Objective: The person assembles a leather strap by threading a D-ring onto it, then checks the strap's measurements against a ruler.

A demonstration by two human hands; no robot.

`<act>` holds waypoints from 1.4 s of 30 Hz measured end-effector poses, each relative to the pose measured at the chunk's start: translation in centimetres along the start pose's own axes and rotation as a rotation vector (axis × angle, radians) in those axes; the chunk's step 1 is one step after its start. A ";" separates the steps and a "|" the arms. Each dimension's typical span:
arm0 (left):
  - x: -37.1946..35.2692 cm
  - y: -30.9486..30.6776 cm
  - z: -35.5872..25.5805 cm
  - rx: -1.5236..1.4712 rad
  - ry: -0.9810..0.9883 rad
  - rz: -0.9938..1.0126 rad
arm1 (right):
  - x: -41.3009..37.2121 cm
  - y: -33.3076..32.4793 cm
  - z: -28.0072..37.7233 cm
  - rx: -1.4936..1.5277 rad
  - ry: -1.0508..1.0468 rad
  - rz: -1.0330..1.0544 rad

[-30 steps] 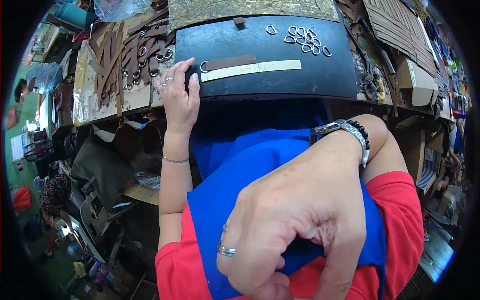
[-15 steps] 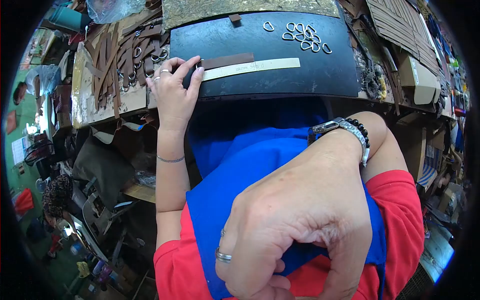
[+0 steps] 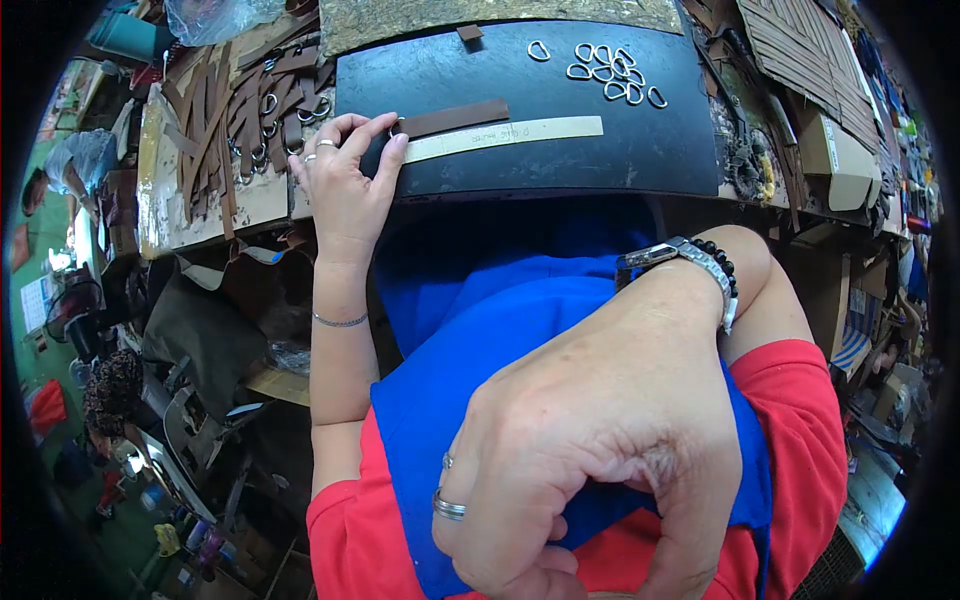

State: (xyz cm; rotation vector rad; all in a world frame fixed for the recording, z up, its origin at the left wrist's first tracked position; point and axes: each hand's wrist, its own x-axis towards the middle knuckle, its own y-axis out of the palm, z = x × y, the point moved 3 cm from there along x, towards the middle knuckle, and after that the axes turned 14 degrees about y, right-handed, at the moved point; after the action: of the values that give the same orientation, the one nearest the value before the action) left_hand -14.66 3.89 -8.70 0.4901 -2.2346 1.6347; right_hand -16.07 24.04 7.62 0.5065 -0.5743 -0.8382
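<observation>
My left hand (image 3: pixel 350 170) rests at the near edge of a black work board (image 3: pixel 640 160). Its thumb and index finger close on the left end of a brown leather strap (image 3: pixel 455 118), where part of a metal ring shows. Just below the strap lies a pale paper strip (image 3: pixel 550 129) with handwriting, its left end by my thumb. My right hand (image 3: pixel 600 440) is very close to the camera, raised over my blue apron (image 3: pixel 520 300). Its fingers curl inward; the fingertips are partly cut off by the frame, so what they hold is hidden.
Several metal D-rings (image 3: pixel 610 72) lie on the board's upper right, with a small brown leather piece (image 3: pixel 470 34) at its back edge. Many brown straps with rings (image 3: pixel 215 120) are heaped at left. A cardboard box (image 3: pixel 838 165) stands at right.
The strap's right end has swung slightly away from me, off the paper strip. Both hands stay nearly where they were.
</observation>
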 end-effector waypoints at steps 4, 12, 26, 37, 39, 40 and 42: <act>0.0 0.0 -0.1 -0.012 -0.012 -0.006 | 0.1 -0.2 0.4 -0.049 -0.114 -0.021; -0.2 0.4 0.4 -0.071 -0.054 -0.006 | 0.7 -1.0 -0.4 -0.081 -0.171 0.014; -1.1 0.4 1.3 -0.170 0.042 -0.090 | 0.8 -1.6 -0.2 -0.122 -0.155 0.004; -2.0 0.4 0.4 -0.177 0.026 -0.093 | 0.5 -2.8 -0.2 -0.232 -0.104 -0.054; -2.1 0.6 0.5 -0.178 0.011 -0.096 | -0.1 -4.2 0.0 -0.332 -0.086 -0.138; -2.2 0.6 0.5 -0.166 0.001 -0.090 | -0.7 -5.1 0.3 -0.389 -0.072 -0.210; -2.5 0.9 1.1 -0.155 0.021 -0.085 | -2.5 -7.3 1.1 -0.543 -0.032 -0.506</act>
State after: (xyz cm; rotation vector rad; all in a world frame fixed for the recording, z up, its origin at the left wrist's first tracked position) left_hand -12.93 3.32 -10.96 0.5174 -2.2702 1.4049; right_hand -22.08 21.73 3.27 0.1336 -0.2230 -1.4313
